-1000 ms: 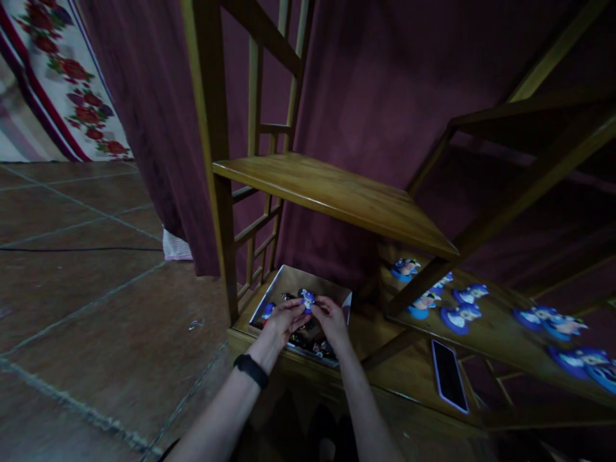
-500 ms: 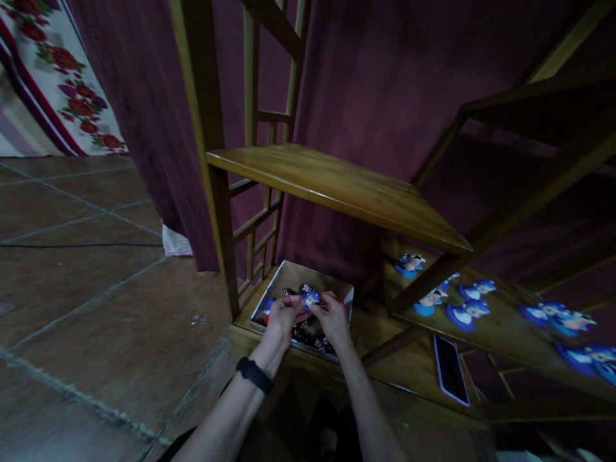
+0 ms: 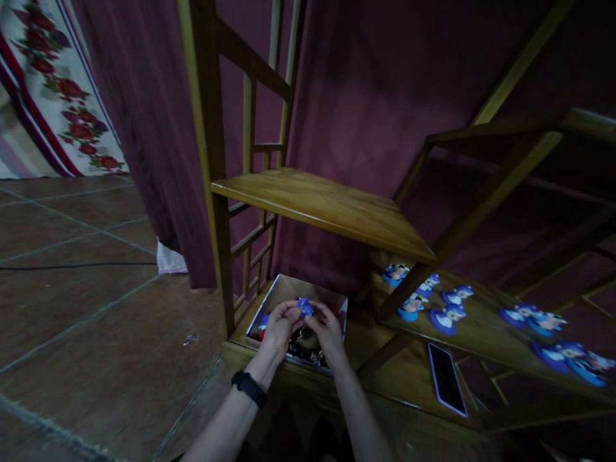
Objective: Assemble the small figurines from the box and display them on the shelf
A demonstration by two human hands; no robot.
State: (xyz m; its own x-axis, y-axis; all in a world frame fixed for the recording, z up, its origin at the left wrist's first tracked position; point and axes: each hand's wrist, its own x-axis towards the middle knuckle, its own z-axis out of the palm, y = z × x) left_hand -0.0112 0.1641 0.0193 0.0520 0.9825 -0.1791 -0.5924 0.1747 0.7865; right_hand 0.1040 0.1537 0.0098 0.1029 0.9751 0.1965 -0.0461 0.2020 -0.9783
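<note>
Both my hands meet over an open cardboard box on the lowest shelf of a wooden rack. My left hand, with a black band on its wrist, and my right hand pinch a small blue and white figurine between their fingertips. More small figures lie in the box beneath my hands, partly hidden by them.
Several blue and white figurines stand in rows on a wooden shelf to the right. A phone lies face up on the bottom board. A bare wooden shelf juts out above the box. Maroon curtain behind; tiled floor at left.
My hands and the figurine stay together over the box; the fingers have shifted slightly around it. The view has tilted a little.
</note>
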